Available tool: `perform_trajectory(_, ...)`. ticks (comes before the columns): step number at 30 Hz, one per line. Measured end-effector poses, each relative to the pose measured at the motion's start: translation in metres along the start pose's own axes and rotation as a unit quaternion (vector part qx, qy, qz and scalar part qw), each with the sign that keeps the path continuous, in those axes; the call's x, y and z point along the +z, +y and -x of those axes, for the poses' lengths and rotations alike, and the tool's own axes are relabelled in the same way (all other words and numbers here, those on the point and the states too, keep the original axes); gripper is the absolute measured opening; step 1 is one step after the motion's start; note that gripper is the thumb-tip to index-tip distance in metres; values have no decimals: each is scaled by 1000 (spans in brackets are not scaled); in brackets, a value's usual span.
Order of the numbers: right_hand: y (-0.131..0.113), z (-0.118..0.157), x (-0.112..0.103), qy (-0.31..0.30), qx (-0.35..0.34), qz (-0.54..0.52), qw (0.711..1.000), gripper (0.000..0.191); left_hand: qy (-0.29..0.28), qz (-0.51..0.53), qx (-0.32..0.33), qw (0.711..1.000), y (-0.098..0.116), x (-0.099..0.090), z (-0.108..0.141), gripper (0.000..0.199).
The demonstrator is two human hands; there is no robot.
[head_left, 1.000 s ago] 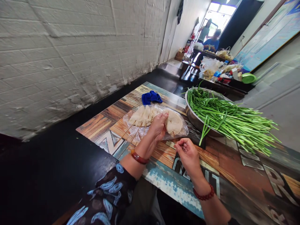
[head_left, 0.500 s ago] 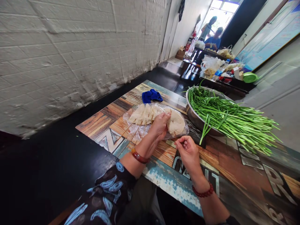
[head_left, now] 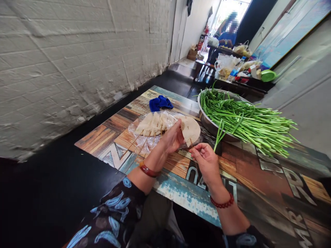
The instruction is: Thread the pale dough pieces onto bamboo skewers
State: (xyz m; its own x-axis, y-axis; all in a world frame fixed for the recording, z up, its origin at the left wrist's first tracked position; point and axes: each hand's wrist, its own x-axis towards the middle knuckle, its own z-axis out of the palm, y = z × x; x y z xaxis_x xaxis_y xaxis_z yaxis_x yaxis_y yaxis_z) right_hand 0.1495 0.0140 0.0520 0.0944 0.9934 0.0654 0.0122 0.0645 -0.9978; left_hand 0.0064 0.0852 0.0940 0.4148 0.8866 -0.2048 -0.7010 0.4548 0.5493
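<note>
One pale sheet (head_left: 191, 129) (roundish) against left hand (head_left: 174, 138), beyond right hand (head_left: 207, 160).

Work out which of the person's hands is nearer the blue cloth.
Left. In the picture, the left hand is below and slightly right of the blue cloth, gripping the pale flat piece; the right hand is lower and farther right, pinching a thin stick.
</note>
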Motion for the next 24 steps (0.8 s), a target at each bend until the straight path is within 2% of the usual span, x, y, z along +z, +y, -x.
perform_trajectory(6,-2,8,-9,-72,25,51,996,34,38,0,48,998,6,0,-1,50)
perform_trajectory(11,-4,9,-12,-114,15,90,989,30,22,5,61,998,5,-1,-1,53)
perform_trajectory(17,-9,6,-9,-73,-7,51,996,29,19,-34,63,997,0,-10,-9,49)
perform_trajectory(20,-11,5,-11,-50,-26,55,997,30,35,-48,75,995,0,-7,-8,45)
perform_trajectory(24,-12,6,-15,-12,-52,66,996,29,74,-104,185,974,13,4,10,37)
